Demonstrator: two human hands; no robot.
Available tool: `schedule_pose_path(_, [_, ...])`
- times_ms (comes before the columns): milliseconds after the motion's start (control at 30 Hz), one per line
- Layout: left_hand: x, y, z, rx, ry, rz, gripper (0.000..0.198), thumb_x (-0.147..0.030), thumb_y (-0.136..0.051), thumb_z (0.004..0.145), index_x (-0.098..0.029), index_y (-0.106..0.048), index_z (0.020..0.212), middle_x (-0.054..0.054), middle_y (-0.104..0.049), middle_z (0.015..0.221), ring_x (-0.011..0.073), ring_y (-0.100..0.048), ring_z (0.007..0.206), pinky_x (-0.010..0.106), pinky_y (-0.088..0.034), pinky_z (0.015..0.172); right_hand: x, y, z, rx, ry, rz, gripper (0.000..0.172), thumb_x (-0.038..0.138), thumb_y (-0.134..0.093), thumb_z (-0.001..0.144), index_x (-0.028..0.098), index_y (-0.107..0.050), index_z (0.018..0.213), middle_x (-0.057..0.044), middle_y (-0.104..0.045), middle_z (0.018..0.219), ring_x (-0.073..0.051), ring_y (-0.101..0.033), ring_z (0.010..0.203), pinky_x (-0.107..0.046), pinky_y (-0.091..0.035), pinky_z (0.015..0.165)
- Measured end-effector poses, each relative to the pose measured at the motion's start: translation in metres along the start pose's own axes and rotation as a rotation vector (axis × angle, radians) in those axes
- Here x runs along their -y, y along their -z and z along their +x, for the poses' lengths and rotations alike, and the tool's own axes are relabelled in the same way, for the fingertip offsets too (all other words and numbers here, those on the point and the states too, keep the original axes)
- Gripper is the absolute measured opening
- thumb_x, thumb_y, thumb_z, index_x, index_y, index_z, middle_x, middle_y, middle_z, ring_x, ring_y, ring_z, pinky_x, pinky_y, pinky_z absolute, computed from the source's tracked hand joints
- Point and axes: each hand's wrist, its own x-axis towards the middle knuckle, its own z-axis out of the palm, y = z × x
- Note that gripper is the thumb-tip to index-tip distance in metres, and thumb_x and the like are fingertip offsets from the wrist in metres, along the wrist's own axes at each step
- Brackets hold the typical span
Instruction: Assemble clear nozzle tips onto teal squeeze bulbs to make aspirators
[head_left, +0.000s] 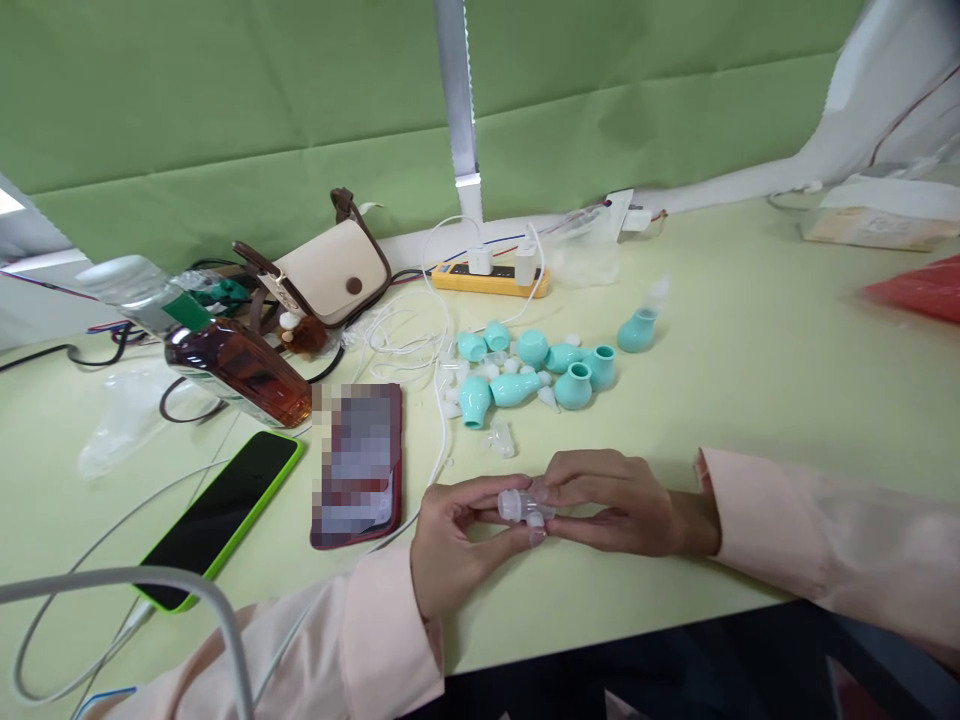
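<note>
Near the table's front edge, my left hand point(469, 540) and my right hand point(607, 500) meet around a small clear plastic tube piece point(517, 505). Fingers of both hands are closed on it, with a small whitish part point(535, 520) at its lower side. Just beyond my hands lies another clear plastic piece point(501, 440). Farther back is a group of turquoise rubber bulbs point(514, 388), some upright with open necks, others on their sides, with small white and clear parts among them. One turquoise bulb point(637, 330) with a clear tip stands apart at the right.
A red-cased phone point(390, 505) and a green-cased phone point(225, 520) lie at the left. Behind them are a tilted bottle of amber liquid point(232, 365) and a cream handbag point(330, 270). White cables run near a yellow power strip point(487, 285). A red item point(919, 290) lies far right.
</note>
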Motion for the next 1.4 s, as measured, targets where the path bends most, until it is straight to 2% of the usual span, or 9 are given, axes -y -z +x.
schedule_pose_path(233, [-0.002,0.0,-0.003,0.003,-0.042,0.115,0.031,-0.014,-0.07,0.057,-0.012,-0.064,0.087,0.007,-0.069,0.081,0.0188,-0.064,0.074,0.026,-0.052,0.07,-0.001,0.0,-0.002,0.008,0.035,-0.033,0.016,0.015,-0.057,0.072,0.017,-0.051,0.086,-0.004,-0.061,0.074,-0.01,-0.059,0.069,-0.018,-0.05,0.057])
schedule_pose_path(400, [-0.001,0.002,-0.002,-0.014,-0.104,0.214,0.039,-0.018,-0.073,0.053,-0.014,-0.064,0.091,0.007,-0.068,0.085,0.02,-0.063,0.076,0.028,-0.051,0.072,0.002,0.001,0.0,-0.001,0.024,-0.078,0.013,0.017,-0.055,0.074,0.019,-0.051,0.086,-0.003,-0.061,0.075,-0.009,-0.059,0.066,-0.017,-0.05,0.056])
schedule_pose_path(567, [0.0,0.002,-0.002,-0.004,-0.1,0.225,0.033,-0.019,-0.07,0.058,-0.015,-0.064,0.09,0.006,-0.068,0.085,0.0193,-0.062,0.077,0.027,-0.051,0.072,0.001,-0.001,-0.002,0.007,0.03,-0.092,0.01,0.016,-0.054,0.074,0.019,-0.05,0.083,-0.003,-0.06,0.074,-0.008,-0.058,0.065,-0.016,-0.049,0.054])
schedule_pose_path(867, [-0.001,0.002,-0.007,0.027,-0.058,0.235,0.03,-0.021,-0.07,0.059,-0.015,-0.065,0.088,0.006,-0.068,0.084,0.0186,-0.062,0.075,0.027,-0.048,0.072,-0.004,-0.001,-0.017,0.138,0.115,-0.175,0.016,0.013,-0.053,0.074,0.021,-0.05,0.087,-0.003,-0.061,0.083,-0.009,-0.056,0.069,-0.019,-0.045,0.057])
schedule_pose_path(1033, [-0.001,0.001,-0.004,-0.017,-0.062,0.219,0.028,-0.022,-0.071,0.057,-0.015,-0.065,0.083,0.005,-0.068,0.075,0.0163,-0.06,0.068,0.025,-0.049,0.065,-0.002,-0.002,-0.007,0.06,0.102,-0.204,0.013,0.021,-0.057,0.072,0.021,-0.049,0.083,0.0,-0.06,0.071,-0.009,-0.055,0.06,-0.02,-0.044,0.051])
schedule_pose_path(1100, [-0.001,0.001,-0.002,-0.067,-0.086,0.203,0.02,-0.022,-0.069,0.06,-0.015,-0.065,0.078,0.004,-0.067,0.074,0.0158,-0.06,0.068,0.024,-0.048,0.064,-0.002,-0.001,-0.004,0.033,0.061,-0.188,0.021,0.025,-0.058,0.07,0.021,-0.049,0.089,-0.001,-0.061,0.075,-0.01,-0.056,0.065,-0.021,-0.046,0.055])
schedule_pose_path(1200, [0.0,0.0,0.001,-0.127,-0.066,0.136,0.01,-0.023,-0.062,0.068,-0.016,-0.064,0.073,0.003,-0.065,0.071,0.015,-0.059,0.066,0.024,-0.049,0.06,-0.003,0.004,0.0,0.041,-0.019,-0.163,0.036,0.028,-0.056,0.07,0.018,-0.045,0.103,-0.007,-0.059,0.089,-0.016,-0.056,0.083,-0.027,-0.048,0.067])
schedule_pose_path(1300, [0.0,0.0,0.004,-0.119,-0.005,0.044,0.011,-0.025,-0.06,0.069,-0.015,-0.061,0.072,0.001,-0.059,0.067,0.0129,-0.056,0.058,0.023,-0.049,0.049,-0.006,0.008,0.002,0.048,-0.086,-0.196,0.034,0.023,-0.05,0.074,0.017,-0.043,0.106,-0.01,-0.054,0.1,-0.019,-0.051,0.095,-0.033,-0.046,0.076])
schedule_pose_path(1400, [0.002,0.001,0.007,-0.116,-0.059,0.062,0.01,-0.023,-0.063,0.066,-0.015,-0.06,0.071,0.002,-0.055,0.075,0.0124,-0.053,0.063,0.022,-0.048,0.05,-0.013,0.006,0.003,0.047,-0.118,-0.292,0.031,0.019,-0.048,0.075,0.017,-0.044,0.106,-0.012,-0.049,0.108,-0.02,-0.046,0.101,-0.038,-0.043,0.081])
